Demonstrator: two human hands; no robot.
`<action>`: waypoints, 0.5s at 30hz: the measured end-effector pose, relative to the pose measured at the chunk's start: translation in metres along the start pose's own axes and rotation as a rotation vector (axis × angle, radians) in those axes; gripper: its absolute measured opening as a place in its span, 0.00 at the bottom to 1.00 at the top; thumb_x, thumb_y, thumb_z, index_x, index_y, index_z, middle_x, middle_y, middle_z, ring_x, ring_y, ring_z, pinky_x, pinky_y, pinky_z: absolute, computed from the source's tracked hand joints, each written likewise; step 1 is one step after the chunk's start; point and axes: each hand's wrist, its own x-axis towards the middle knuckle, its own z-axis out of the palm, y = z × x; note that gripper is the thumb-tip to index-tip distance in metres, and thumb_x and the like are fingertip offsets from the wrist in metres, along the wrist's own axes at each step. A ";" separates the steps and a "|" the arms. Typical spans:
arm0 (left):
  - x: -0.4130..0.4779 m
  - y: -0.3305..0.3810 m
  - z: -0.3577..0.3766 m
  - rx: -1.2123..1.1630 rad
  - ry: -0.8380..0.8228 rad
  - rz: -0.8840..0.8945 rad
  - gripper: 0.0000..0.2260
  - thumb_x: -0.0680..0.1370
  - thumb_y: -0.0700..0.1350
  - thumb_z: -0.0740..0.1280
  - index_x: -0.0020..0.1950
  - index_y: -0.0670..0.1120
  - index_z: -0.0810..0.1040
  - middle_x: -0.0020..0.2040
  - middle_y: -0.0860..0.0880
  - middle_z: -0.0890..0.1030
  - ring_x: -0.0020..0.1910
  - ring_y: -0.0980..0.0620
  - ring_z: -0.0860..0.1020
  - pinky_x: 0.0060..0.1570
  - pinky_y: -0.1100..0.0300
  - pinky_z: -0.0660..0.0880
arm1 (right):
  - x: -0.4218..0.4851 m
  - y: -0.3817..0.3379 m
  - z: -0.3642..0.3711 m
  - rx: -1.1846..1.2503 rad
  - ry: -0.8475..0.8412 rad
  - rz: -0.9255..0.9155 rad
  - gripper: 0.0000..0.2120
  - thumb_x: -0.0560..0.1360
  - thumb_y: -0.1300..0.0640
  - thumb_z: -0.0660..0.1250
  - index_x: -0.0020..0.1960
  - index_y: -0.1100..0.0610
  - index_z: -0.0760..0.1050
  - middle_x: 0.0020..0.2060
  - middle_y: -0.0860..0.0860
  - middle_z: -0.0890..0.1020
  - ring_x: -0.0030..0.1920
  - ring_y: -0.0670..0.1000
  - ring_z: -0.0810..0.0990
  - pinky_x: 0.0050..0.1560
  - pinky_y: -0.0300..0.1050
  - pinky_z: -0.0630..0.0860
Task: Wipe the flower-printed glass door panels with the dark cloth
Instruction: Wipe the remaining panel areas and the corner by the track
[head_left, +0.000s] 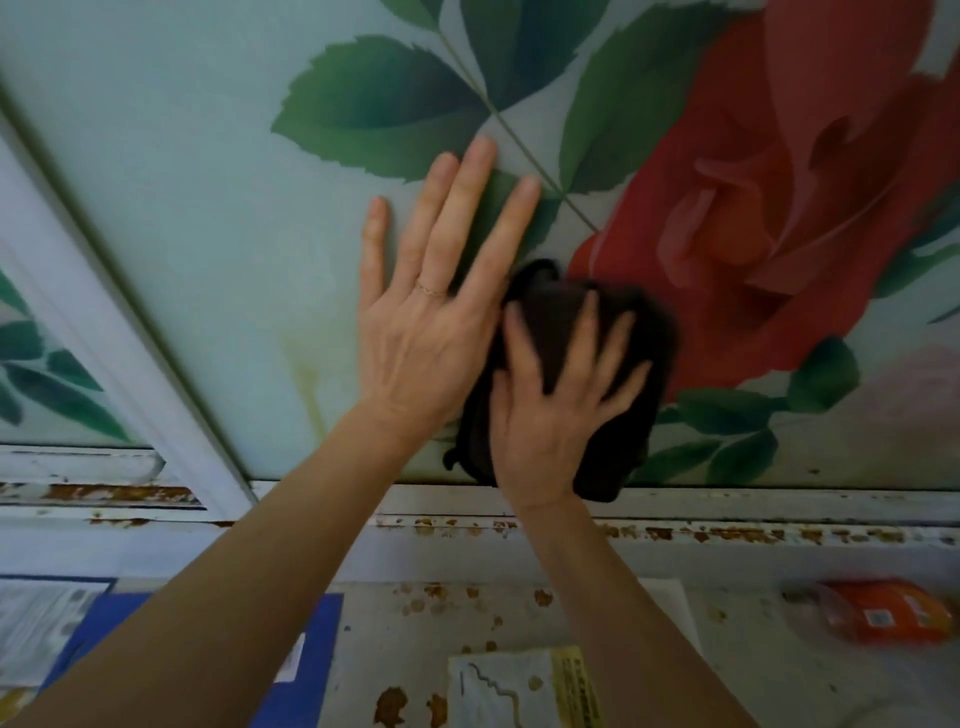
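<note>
A glass door panel (218, 218) printed with green leaves and a large red rose fills the upper view. My left hand (431, 312) lies flat against the glass with straight, spread fingers, a thin ring on one finger. Right beside it, my right hand (556, 395) presses the dark cloth (556, 322) against the pane with spread fingers, near the panel's lower edge and the rose's lower left. The cloth is bunched and blurred. A second printed panel (47, 374) shows at the far left behind a white frame.
A white frame bar (119, 332) runs diagonally between the panels. Below the glass lies a rust-spotted white track (727, 530). On the ledge under it sit a blue sheet with papers (104, 618), a yellow-edged packet (524, 686) and an orange packet (883, 613).
</note>
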 end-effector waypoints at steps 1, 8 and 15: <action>0.000 -0.007 0.000 0.006 0.009 0.003 0.19 0.86 0.46 0.59 0.77 0.47 0.67 0.75 0.40 0.68 0.76 0.43 0.64 0.74 0.41 0.58 | -0.004 0.001 0.000 -0.011 -0.025 -0.094 0.19 0.86 0.46 0.55 0.76 0.39 0.61 0.78 0.55 0.55 0.81 0.59 0.49 0.77 0.66 0.47; 0.000 -0.013 0.004 0.043 -0.001 0.008 0.23 0.85 0.46 0.61 0.80 0.49 0.61 0.77 0.43 0.62 0.78 0.47 0.56 0.78 0.46 0.48 | 0.002 0.057 -0.011 -0.094 0.009 -0.232 0.20 0.86 0.44 0.56 0.77 0.39 0.59 0.77 0.54 0.56 0.78 0.59 0.54 0.76 0.64 0.50; 0.006 -0.025 0.001 0.043 0.018 -0.004 0.22 0.85 0.47 0.60 0.79 0.49 0.62 0.76 0.40 0.66 0.78 0.44 0.57 0.76 0.42 0.52 | -0.011 0.002 0.000 -0.018 -0.014 -0.015 0.21 0.85 0.45 0.57 0.77 0.40 0.59 0.78 0.56 0.56 0.79 0.62 0.50 0.76 0.69 0.49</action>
